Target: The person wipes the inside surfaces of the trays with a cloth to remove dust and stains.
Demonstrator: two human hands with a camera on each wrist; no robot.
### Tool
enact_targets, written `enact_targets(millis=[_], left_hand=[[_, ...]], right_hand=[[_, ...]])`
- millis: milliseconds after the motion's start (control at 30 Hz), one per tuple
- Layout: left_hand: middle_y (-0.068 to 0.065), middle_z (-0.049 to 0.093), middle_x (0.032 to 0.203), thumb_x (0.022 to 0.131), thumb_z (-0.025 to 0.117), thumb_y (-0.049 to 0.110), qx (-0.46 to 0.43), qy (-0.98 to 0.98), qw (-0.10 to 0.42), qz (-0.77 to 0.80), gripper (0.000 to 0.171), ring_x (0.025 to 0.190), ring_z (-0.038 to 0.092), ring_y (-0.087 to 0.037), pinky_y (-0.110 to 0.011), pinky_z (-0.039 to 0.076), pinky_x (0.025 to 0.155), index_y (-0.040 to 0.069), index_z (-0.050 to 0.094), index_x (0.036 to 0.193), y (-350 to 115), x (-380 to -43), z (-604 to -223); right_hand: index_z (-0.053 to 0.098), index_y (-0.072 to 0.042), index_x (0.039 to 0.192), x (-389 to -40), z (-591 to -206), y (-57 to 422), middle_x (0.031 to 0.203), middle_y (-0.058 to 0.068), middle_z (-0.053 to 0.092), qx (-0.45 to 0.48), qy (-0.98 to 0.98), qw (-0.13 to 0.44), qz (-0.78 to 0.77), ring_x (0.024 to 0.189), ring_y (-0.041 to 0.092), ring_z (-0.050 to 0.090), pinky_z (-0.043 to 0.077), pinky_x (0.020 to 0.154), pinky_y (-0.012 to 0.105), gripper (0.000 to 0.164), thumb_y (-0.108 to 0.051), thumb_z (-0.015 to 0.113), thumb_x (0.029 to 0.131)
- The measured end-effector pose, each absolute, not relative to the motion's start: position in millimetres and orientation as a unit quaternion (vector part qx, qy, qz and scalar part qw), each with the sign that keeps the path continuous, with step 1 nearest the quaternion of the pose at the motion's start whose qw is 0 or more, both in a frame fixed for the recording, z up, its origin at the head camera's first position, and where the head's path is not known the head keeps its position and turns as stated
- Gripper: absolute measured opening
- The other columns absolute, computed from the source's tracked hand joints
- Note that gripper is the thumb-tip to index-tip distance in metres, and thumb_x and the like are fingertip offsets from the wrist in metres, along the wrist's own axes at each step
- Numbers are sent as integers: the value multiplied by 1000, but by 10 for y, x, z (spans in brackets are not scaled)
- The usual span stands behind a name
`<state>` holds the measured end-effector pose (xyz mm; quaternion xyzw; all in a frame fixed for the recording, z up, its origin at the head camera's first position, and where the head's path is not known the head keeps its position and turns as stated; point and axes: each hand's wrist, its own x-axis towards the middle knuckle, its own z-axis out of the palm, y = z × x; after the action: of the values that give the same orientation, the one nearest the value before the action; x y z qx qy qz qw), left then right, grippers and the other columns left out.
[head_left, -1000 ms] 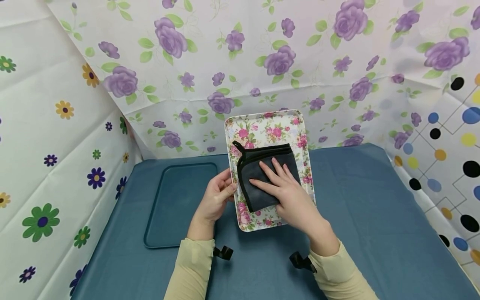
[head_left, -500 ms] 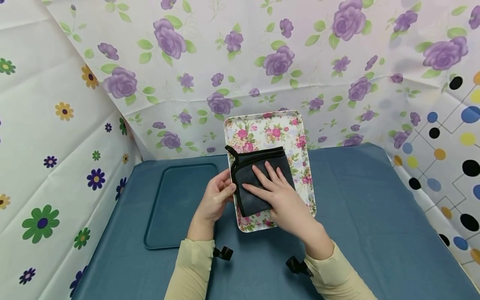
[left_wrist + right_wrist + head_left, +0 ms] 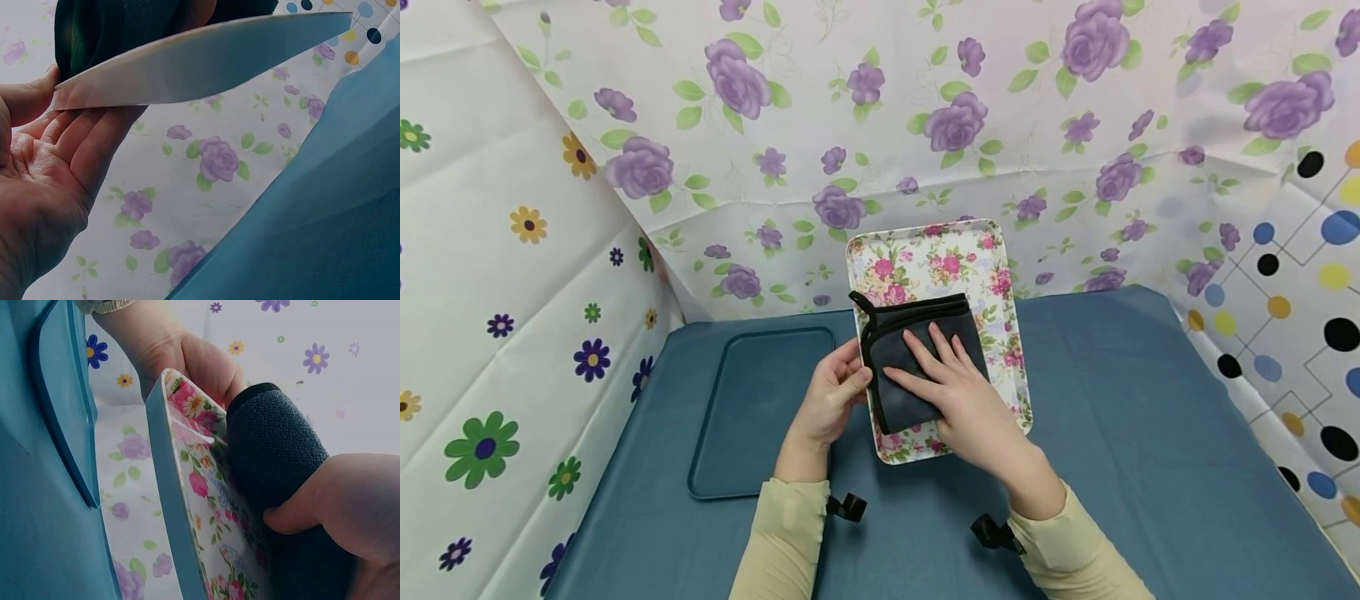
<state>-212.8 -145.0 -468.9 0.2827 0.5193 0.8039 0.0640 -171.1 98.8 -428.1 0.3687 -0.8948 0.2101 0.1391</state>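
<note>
My left hand [image 3: 829, 400] holds a white tray [image 3: 925, 250] with pink flowers by its left edge, thumb at the rim and fingers under it in the left wrist view. The tray is lifted and tilted up above the table. On its face lies a folded dark grey cleaning cloth [image 3: 906, 408] with black edging and a corner loop. My right hand [image 3: 973, 408] presses this cloth flat to the tray with straight, spread fingers. In the right wrist view, a digit rests against the thick, fuzzy cloth [image 3: 275, 437]. The hand hides the cloth's lower right part.
A blue-green tray [image 3: 763, 417] lies on the blue table covering [image 3: 1150, 433], left of my left arm. Flowered sheets [image 3: 775, 125] rise behind the table and at the left. A dotted sheet [image 3: 1300, 333] stands at the right.
My right hand has slid the cloth left and slightly down across the flowered tray, mostly before the half-second-old frame. My left hand and the tray stay nearly in place.
</note>
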Motion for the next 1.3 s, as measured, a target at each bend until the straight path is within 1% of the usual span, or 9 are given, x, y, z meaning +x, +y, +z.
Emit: enact_targets(millis=[133, 233, 333, 467, 667, 833, 1067, 1133, 1300], left_hand=[[-6, 77, 121, 110, 65, 17, 280, 520, 66, 804, 63, 89, 78, -13, -29, 63, 73, -14, 38, 157, -1448, -2130, -4693], [-6, 77, 121, 109, 65, 18, 279, 522, 65, 803, 65, 89, 78, -13, -29, 63, 73, -15, 37, 157, -1453, -2132, -4690], [-6, 77, 123, 110, 63, 15, 283, 524, 62, 801, 61, 89, 78, -14, -29, 63, 73, -15, 37, 157, -1461, -2135, -4685], [-6, 77, 123, 112, 59, 9, 289, 525, 57, 799, 55, 90, 78, -13, -27, 63, 72, -14, 38, 158, -1473, -2140, -4682], [-4, 78, 117, 112, 57, 7, 292, 529, 50, 795, 57, 88, 76, -12, -26, 62, 70, -16, 34, 158, -1508, -2137, -4675], [-6, 77, 116, 112, 58, 9, 294, 531, 42, 794, 58, 91, 77, -14, -28, 63, 72, -16, 34, 159, -1535, -2141, -4672], [-7, 77, 116, 111, 61, 12, 294, 527, 37, 797, 61, 93, 77, -15, -29, 63, 73, -16, 35, 158, -1557, -2135, -4668], [-7, 77, 117, 111, 62, 13, 293, 525, 39, 798, 62, 94, 77, -15, -28, 63, 73, -15, 35, 159, -1560, -2135, -4669], [-6, 77, 115, 111, 62, 12, 288, 524, 42, 800, 62, 92, 77, -14, -27, 62, 72, -15, 35, 159, -1561, -2139, -4679]], right_hand=[[51, -29, 161, -1707, -4279, 984, 178, 5, 15, 367, -895, 134, 213, 164, 32, 1, 10, 129, 59, 101, 26, 61, 77], [52, -29, 161, -1713, -4274, 998, 178, 4, 15, 367, -895, 128, 218, 164, 32, 1, 10, 129, 59, 103, 28, 59, 76], [52, -30, 160, -1722, -4262, 1017, 178, 3, 15, 366, -895, 125, 223, 165, 31, 1, 10, 129, 58, 105, 29, 57, 74], [53, -30, 160, -1734, -4250, 1046, 178, 3, 17, 365, -894, 130, 223, 165, 30, 2, 10, 130, 56, 104, 30, 54, 75], [55, -30, 159, -1757, -4225, 1138, 177, 2, 19, 351, -895, 137, 237, 165, 29, 5, 10, 130, 55, 103, 30, 52, 76], [57, -30, 157, -1782, -4196, 1230, 177, 1, 21, 332, -899, 132, 252, 165, 28, 7, 10, 130, 54, 104, 32, 52, 74], [59, -26, 156, -1812, -4157, 1308, 177, 1, 21, 315, -905, 126, 257, 165, 28, 6, 8, 131, 52, 103, 33, 50, 73], [59, -26, 156, -1812, -4161, 1308, 177, 1, 21, 313, -906, 126, 255, 165, 28, 5, 8, 131, 52, 102, 33, 51, 73], [58, -27, 157, -1797, -4175, 1269, 177, 1, 20, 311, -908, 124, 253, 165, 28, 4, 9, 131, 52, 100, 30, 58, 75]])
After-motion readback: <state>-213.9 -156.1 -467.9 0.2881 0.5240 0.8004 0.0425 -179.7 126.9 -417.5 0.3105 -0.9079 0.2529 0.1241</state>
